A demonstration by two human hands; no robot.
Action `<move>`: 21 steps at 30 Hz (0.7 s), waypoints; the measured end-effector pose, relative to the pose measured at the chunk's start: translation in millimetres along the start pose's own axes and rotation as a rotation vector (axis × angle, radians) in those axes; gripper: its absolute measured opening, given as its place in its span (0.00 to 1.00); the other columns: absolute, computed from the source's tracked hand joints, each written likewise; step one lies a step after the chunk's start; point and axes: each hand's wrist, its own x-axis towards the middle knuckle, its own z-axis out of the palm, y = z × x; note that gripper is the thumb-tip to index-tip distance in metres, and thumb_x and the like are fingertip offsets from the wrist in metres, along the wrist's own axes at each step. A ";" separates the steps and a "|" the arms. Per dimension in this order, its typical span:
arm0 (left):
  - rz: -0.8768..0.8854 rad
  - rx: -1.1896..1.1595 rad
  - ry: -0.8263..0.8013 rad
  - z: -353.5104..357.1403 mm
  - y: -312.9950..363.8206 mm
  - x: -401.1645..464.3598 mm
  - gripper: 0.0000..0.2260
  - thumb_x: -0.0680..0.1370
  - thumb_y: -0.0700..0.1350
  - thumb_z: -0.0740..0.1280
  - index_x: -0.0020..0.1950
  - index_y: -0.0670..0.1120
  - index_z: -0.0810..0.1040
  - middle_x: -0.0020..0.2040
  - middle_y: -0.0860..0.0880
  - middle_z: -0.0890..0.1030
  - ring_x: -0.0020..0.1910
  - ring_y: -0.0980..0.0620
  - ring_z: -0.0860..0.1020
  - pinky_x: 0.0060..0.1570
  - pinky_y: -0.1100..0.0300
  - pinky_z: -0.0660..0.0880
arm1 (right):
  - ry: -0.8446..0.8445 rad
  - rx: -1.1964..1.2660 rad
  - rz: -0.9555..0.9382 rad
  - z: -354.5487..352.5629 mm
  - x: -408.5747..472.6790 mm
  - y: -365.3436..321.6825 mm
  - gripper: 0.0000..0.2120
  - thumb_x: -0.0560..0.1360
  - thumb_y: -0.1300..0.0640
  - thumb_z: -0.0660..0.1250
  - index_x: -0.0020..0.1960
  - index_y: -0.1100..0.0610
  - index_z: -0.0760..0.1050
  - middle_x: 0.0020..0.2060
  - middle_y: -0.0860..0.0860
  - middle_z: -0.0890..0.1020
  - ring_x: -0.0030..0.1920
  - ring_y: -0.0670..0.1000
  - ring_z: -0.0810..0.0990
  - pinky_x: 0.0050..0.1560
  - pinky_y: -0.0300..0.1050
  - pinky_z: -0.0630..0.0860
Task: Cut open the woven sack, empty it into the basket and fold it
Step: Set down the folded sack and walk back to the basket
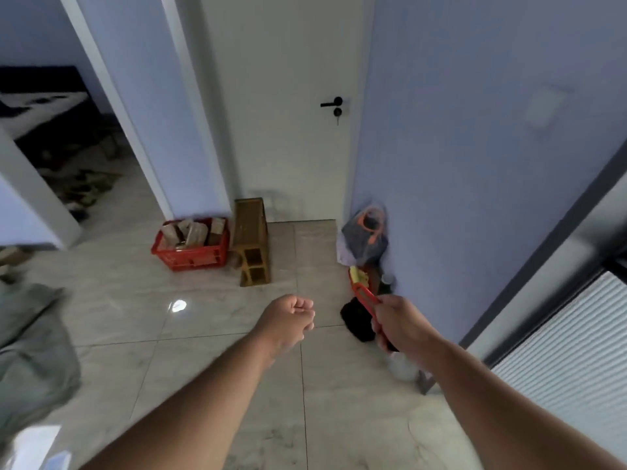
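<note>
Grey-green woven sack [32, 351] lay on floor far left of both grips. Red basket [190, 247] ahead-left. Left grip [290, 320] curled, holding nothing. Right grip [398, 322] clamped on red cutter [364, 295].

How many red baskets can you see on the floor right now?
1: the red basket stands by the wall left of the wooden stand, already holding blocks. Others may be out of view.

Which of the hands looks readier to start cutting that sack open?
The right hand: it already grips the red cutter. The left hand is curled and holds nothing, so it is free to steady the grey sack.
</note>
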 end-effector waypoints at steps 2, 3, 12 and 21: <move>-0.006 -0.031 0.026 -35.6 -6.6 9.2 0.10 0.81 0.44 0.68 0.62 0.47 0.79 0.54 0.47 0.85 0.55 0.51 0.84 0.56 0.54 0.82 | -0.052 -0.010 -0.018 34.5 10.2 -20.2 0.15 0.81 0.60 0.55 0.45 0.50 0.78 0.30 0.54 0.70 0.21 0.51 0.67 0.23 0.38 0.59; -0.009 -0.050 0.036 -54.6 -10.4 14.2 0.09 0.81 0.44 0.68 0.62 0.47 0.79 0.55 0.47 0.84 0.55 0.51 0.84 0.56 0.55 0.82 | -0.066 -0.020 -0.032 52.0 16.0 -29.5 0.12 0.81 0.57 0.57 0.45 0.53 0.79 0.30 0.55 0.72 0.20 0.52 0.68 0.23 0.38 0.61; -0.031 -0.076 0.154 -213.7 -50.1 59.4 0.09 0.80 0.43 0.68 0.60 0.49 0.80 0.54 0.49 0.85 0.54 0.52 0.84 0.49 0.60 0.80 | -0.132 -0.312 -0.195 169.7 58.8 -96.2 0.15 0.74 0.62 0.72 0.58 0.51 0.73 0.42 0.56 0.84 0.29 0.50 0.80 0.26 0.42 0.75; -0.073 -0.057 0.275 -287.6 -72.0 97.2 0.08 0.77 0.43 0.69 0.55 0.52 0.80 0.53 0.51 0.85 0.53 0.52 0.84 0.54 0.54 0.82 | -0.144 -0.510 -0.320 226.4 109.8 -134.6 0.11 0.77 0.55 0.71 0.59 0.49 0.77 0.41 0.51 0.84 0.32 0.48 0.79 0.28 0.40 0.75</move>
